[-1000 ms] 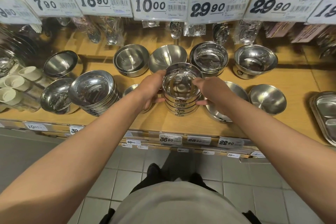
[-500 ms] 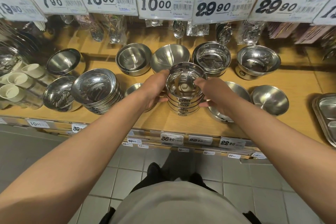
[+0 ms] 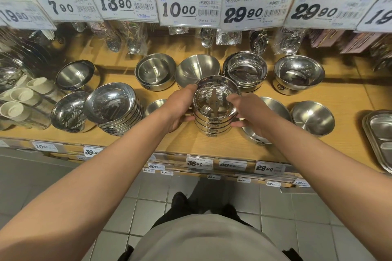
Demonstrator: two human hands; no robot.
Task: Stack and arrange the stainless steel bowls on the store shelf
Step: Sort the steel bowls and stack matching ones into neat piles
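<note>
I look down on a long light-wood store shelf crowded with steel bowls, under a row of white price cards. Since a second ago the view has crept slightly toward the shelf, while the pile in my hands has barely shifted and sits in the same central spot on the wood. I judge the pile is built and I am only squaring it up.

That pile, a nested stack of shiny round stainless steel bowls, stands upright at the shelf's middle, near the front edge. About four rims show down its side, each with a small dark label. The top bowl's mirror-bright inside reflects light.

To the left leans a wider stack of shallow polished bowls. Behind stands a matte brushed steel bowl.

My left hand presses the stack's left wall, fingers wrapped around it. My right hand clasps the opposite wall, thumb near the rim. Both grip the same stack.
</note>
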